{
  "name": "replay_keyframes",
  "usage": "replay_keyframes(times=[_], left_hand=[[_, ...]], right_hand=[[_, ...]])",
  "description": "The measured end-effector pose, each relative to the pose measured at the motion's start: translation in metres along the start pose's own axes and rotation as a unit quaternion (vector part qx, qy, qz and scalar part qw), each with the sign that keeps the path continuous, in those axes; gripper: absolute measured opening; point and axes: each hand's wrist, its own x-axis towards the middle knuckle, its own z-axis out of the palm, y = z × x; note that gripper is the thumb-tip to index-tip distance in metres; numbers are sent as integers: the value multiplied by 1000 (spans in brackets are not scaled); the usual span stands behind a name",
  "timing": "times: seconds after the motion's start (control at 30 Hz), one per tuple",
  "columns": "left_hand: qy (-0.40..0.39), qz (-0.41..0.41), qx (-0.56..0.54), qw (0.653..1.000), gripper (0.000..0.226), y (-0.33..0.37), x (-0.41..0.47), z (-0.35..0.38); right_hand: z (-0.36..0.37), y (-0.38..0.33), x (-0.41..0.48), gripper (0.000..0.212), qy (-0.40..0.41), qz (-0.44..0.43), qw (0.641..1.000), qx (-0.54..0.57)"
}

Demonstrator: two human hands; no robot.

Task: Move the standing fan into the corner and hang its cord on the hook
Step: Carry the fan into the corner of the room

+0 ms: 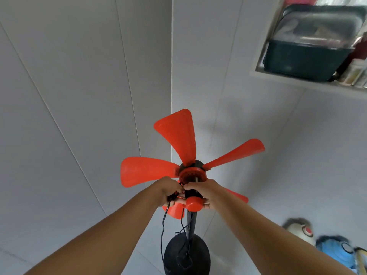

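Observation:
The standing fan (pixel 178 139) has several bare orange blades, a black and orange motor head, a dark pole and a round black base (pixel 186 255). It stands close to the corner of two white tiled walls. My left hand (pixel 170 190) grips the thin black cord (pixel 164 221) beside the motor housing. My right hand (pixel 206 192) is closed around the housing, next to an orange knob (pixel 194 204). The cord hangs in loops down to the base. No hook is visible.
A recessed wall shelf (pixel 297 80) at the upper right holds a dark bin (pixel 305 62) and bottles. Blue and grey objects (pixel 335 249) lie on the floor at the lower right. The wall corner (pixel 171 76) runs straight up behind the fan.

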Motion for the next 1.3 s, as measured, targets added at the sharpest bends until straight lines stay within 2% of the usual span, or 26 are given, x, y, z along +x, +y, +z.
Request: replay_keyframes(times=[0.33,0.57,0.73,0.83,0.97,1.03,1.3], left_hand=[[35,-50,-32,998,22,89,132,-31],[83,-85,-64,991,10,138,221,-55],[100,-116,-105,983,24,147,264,-77],[102,-132,-150,975,18,158,298,-95],[95,-144,-177,969,24,168,339,-112],[97,-140,-193,966,20,173,352,-117],[114,-186,-259,941,17,184,423,-134]], right_hand=[[-29,-82,154,71,-53,-12,997,-52],[-45,-143,260,69,-126,-47,983,-128],[-31,-166,311,73,-158,-73,963,-208],[-23,-187,352,76,-165,-68,954,-243],[-17,-202,398,77,-162,-54,955,-243],[-15,-207,414,78,-164,-57,951,-255],[0,-229,494,73,-199,-64,920,-332]])
